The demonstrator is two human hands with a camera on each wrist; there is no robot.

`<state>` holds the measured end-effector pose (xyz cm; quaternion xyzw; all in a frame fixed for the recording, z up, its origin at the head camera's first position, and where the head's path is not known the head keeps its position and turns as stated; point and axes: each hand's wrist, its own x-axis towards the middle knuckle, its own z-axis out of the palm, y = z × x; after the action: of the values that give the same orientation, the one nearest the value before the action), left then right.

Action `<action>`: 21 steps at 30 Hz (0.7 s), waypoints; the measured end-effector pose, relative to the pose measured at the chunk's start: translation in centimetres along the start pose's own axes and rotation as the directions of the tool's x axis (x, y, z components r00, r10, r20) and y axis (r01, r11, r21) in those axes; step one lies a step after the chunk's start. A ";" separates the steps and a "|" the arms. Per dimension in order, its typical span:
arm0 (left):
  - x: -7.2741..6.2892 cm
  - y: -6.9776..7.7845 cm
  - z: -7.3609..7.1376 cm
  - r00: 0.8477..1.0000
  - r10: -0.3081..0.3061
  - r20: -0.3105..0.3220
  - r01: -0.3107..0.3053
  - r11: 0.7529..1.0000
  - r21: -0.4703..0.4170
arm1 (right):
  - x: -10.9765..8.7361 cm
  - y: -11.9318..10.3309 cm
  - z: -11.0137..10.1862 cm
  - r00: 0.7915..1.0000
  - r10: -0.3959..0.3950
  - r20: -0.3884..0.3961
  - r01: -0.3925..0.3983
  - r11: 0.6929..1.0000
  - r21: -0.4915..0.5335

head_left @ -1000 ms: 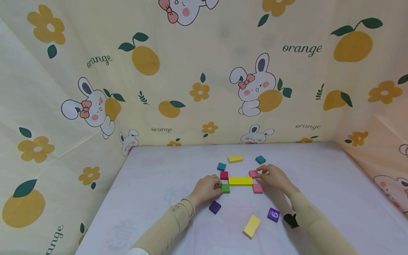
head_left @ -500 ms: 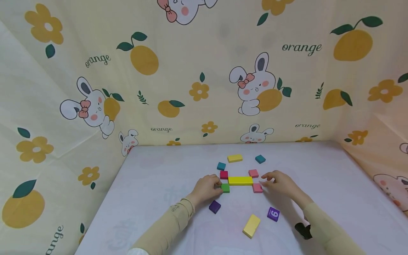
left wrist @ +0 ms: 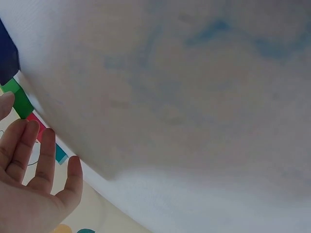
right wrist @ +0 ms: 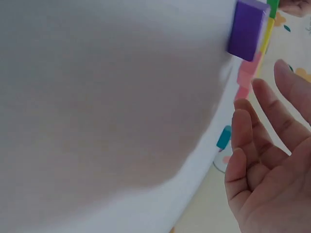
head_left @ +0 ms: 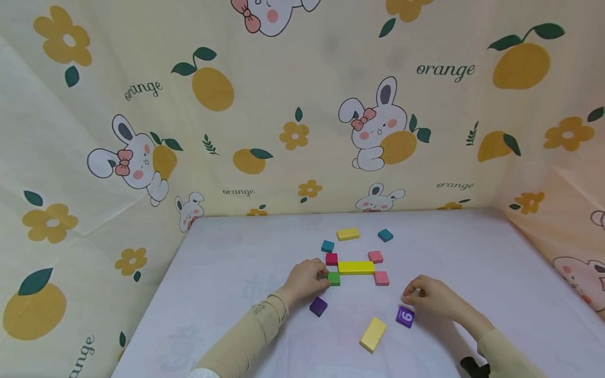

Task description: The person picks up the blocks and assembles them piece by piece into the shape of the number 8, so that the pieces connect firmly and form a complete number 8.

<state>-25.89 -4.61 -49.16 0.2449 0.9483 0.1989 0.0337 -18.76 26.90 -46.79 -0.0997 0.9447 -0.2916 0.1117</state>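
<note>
In the head view, my left hand (head_left: 304, 281) touches the left side of a green block (head_left: 334, 279) with its fingertips. The left wrist view shows those fingers loosely extended beside the green block (left wrist: 20, 101). A long yellow block (head_left: 356, 268) lies between four corner blocks: the green one, a red block (head_left: 332, 259) and two pink blocks, a far one (head_left: 375, 256) and a near one (head_left: 382, 278). My right hand (head_left: 437, 296) hovers just above and right of a purple block marked 6 (head_left: 405, 317). Its fingers (right wrist: 243, 128) are apart from the purple block and hold nothing.
Past the row lie a small teal block (head_left: 327, 246), a pale yellow block (head_left: 347, 234) and another teal block (head_left: 385, 235). Nearer are a dark purple block (head_left: 319, 306) and a pale yellow block (head_left: 373, 335). A printed cloth backdrop (head_left: 264, 126) rises behind the white table (head_left: 227, 273).
My right hand has left the far pink block and moved toward me and to the right, down to the purple block marked 6. My left hand stays at the green block.
</note>
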 end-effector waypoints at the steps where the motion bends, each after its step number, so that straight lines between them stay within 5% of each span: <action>1: 0.0 0.0 0.0 1.000 -0.004 0.001 0.004 1.000 -0.003 | -0.3 0.1 0.1 1.000 -0.002 0.009 0.002 1.000 0.008; 7: 0.0 0.0 0.0 1.000 -0.004 -0.002 0.004 1.000 0.003 | -1.6 0.5 0.8 0.999 -0.036 0.008 0.036 0.999 0.011; 21: 0.1 0.0 0.2 1.000 -0.007 0.005 0.007 1.000 0.003 | -3.3 -0.3 1.3 0.999 0.039 0.000 -0.039 0.995 -0.096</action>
<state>-25.95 -4.47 -49.38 0.2423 0.9493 0.1969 0.0365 -15.24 26.82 -47.21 -0.0868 0.9594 -0.2434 0.1132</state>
